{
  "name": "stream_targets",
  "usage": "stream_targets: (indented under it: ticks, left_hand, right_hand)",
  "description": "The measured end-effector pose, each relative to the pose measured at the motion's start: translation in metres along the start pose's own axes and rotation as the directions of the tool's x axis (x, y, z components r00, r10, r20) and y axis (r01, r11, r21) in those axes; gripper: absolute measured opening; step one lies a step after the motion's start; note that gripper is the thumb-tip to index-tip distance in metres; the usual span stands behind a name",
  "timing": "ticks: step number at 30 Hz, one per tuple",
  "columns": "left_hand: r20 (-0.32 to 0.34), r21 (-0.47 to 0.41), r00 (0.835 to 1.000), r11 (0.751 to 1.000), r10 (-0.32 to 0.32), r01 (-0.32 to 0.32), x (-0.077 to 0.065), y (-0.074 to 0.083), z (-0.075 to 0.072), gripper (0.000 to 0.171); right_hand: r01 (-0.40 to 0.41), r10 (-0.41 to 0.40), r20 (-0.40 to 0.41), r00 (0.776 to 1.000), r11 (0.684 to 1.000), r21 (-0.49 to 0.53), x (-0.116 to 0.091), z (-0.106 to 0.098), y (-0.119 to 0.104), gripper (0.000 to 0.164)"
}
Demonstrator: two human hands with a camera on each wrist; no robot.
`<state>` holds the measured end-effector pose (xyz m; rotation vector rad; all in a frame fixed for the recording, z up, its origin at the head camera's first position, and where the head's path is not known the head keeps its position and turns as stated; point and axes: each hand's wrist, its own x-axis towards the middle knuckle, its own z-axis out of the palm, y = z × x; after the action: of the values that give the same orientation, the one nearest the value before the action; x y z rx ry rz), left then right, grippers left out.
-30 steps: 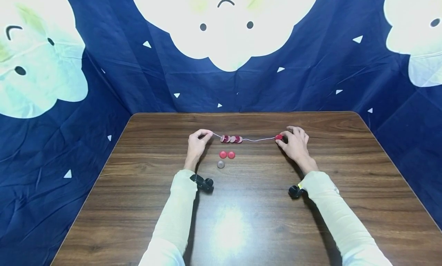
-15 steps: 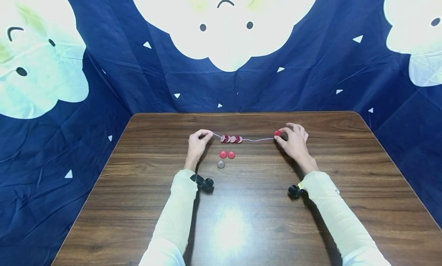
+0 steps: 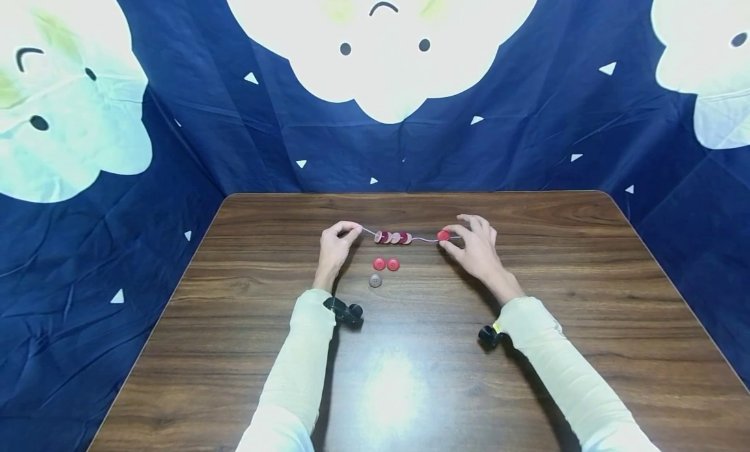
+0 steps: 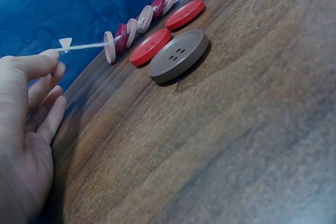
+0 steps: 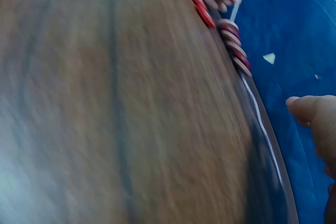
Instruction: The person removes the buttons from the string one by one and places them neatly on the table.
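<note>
In the head view my left hand (image 3: 334, 249) pinches one end of a thin white string (image 4: 86, 46) between thumb and forefinger. Several pink and dark red buttons (image 3: 393, 238) are threaded along that string, upright and close together. To their right, my right hand (image 3: 479, 249) pinches a bright red button (image 3: 443, 236) with thumb and forefinger at the string, and a short length of string shows beyond it. The right wrist view catches a fingertip (image 5: 302, 107) of that hand, while the button there is out of sight.
Below the threaded row lie two loose red buttons (image 3: 379, 264) and a grey-brown four-hole button (image 4: 178, 56), flat on the wooden table (image 3: 246, 348). A blue cloth backdrop (image 3: 205, 81) with white clouds stands behind the table's far edge.
My right hand has moved left along the string with the red button, nearer to the threaded buttons. My left hand and the loose buttons have stayed in place.
</note>
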<state>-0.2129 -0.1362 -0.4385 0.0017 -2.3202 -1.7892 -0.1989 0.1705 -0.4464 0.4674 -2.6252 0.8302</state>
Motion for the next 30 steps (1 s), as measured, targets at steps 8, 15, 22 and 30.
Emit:
stream_targets:
  ticks: [8, 15, 22, 30]
  left_hand:
    - [0.002, -0.011, 1.000, 1.000, 0.009, -0.009, 0.003, -0.006, 0.001, 0.016]
    - [-0.015, -0.031, 1.000, 0.999, 0.015, -0.016, 0.012, -0.030, 0.004, 0.017]
    - [-0.032, -0.014, 0.999, 1.000, 0.014, -0.015, 0.012, -0.031, 0.005, 0.012]
    - [-0.011, -0.014, 1.000, 1.000, 0.007, -0.007, 0.003, -0.010, 0.001, 0.012]
  right_hand:
    - [0.094, -0.094, 0.025, 0.995, 0.996, -0.006, 0.000, 0.010, -0.019, 0.032]
    - [0.143, -0.143, 0.072, 0.987, 0.990, 0.003, -0.002, 0.016, -0.033, 0.031]
    - [0.214, -0.215, 0.107, 0.971, 0.977, 0.022, -0.005, 0.025, -0.046, 0.030]
    - [0.280, -0.276, 0.230, 0.933, 0.960, 0.017, -0.009, 0.037, -0.055, 0.029]
